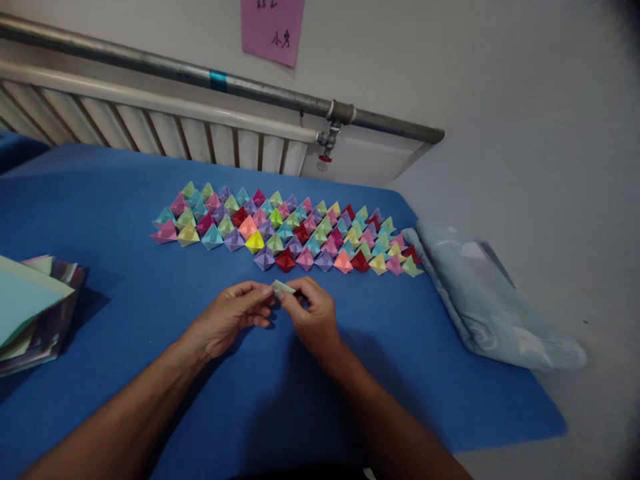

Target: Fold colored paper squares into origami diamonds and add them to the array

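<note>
A small pale green folded paper (283, 287) is held between both hands, a little above the blue surface. My left hand (240, 312) pinches its left corner between thumb and fingers. On its right side, my right hand (311, 312) grips the paper with thumb and curled fingers. Just beyond the hands, rows of small folded paper boats (285, 231) in many colours stand close together. The underside of the held paper is hidden.
Sheets of coloured paper (30, 300) are stacked at the left edge of the blue surface (150, 320). Folded pale blue fabric (490, 307) lies at the right by the wall. Behind stand a white radiator (165, 130) and a metal pipe (150, 65).
</note>
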A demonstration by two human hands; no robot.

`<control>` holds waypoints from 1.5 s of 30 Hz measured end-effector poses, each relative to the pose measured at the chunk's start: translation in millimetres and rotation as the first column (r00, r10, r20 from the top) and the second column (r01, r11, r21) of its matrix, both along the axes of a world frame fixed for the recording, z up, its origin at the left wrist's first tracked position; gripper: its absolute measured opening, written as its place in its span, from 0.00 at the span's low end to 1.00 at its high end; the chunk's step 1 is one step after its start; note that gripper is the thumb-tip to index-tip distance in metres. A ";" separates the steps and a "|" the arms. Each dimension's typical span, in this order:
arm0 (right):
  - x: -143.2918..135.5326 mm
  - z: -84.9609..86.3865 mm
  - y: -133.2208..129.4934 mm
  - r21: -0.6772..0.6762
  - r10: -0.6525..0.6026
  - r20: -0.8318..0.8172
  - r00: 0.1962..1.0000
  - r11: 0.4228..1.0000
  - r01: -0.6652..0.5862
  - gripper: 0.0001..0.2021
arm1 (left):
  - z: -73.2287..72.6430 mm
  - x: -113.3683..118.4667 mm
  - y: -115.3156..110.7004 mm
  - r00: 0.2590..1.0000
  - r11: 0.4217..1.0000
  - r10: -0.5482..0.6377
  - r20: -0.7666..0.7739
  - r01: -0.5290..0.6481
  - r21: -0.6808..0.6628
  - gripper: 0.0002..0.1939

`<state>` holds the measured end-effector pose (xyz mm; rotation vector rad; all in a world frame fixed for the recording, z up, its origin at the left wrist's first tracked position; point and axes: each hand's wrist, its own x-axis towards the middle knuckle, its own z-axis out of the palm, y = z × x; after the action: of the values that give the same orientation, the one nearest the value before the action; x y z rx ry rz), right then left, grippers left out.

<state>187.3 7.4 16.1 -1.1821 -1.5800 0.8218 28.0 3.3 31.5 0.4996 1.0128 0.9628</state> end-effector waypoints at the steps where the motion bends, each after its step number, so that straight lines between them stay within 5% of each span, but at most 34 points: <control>1: 2.6 -1.1 0.2 0.126 -0.008 0.113 0.994 0.992 -0.006 0.07 | 0.0 -1.9 0.3 0.999 0.999 -0.039 -0.006 0.039 -0.012 0.18; 5: 8.6 -6.9 0.5 0.446 -0.051 0.500 0.864 0.870 -0.207 0.10 | 1.0 -8.6 2.6 0.990 0.987 -0.140 -0.027 0.137 -0.083 0.20; 10: 9.0 -6.7 -1.0 0.453 -0.075 0.667 0.742 0.831 -0.324 0.11 | 1.4 -12.0 5.9 0.990 0.979 -0.134 -0.042 0.126 -0.163 0.11; 20: 10.9 -2.3 -2.0 0.442 -0.050 0.701 0.711 0.813 -0.379 0.10 | 1.9 -12.5 7.6 0.985 0.947 -0.171 -0.037 0.153 -0.282 0.07; 25: 13.0 -4.1 -1.0 0.420 0.018 0.638 0.770 0.829 -0.368 0.08 | 4.1 -11.2 8.4 0.994 0.969 -0.089 -0.070 0.070 -0.236 0.10; 30: 17.5 -3.6 2.9 0.357 0.181 0.366 0.913 0.878 -0.318 0.12 | 11.3 -13.1 10.1 0.993 0.985 -0.044 -0.107 0.025 -0.170 0.09; 35: 18.0 -2.9 2.9 0.281 0.337 0.260 0.905 0.870 -0.404 0.09 | 14.5 -13.6 7.9 0.992 0.988 -0.080 -0.102 0.065 -0.143 0.08; 45: 17.3 -6.3 2.2 0.191 0.421 0.178 0.890 0.872 -0.451 0.06 | 10.5 -14.6 6.3 0.979 0.984 -0.151 -0.140 0.135 -0.117 0.12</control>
<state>204.6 9.6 9.8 -0.7301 -2.0344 0.8301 13.4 9.7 42.0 0.5529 1.1396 0.7473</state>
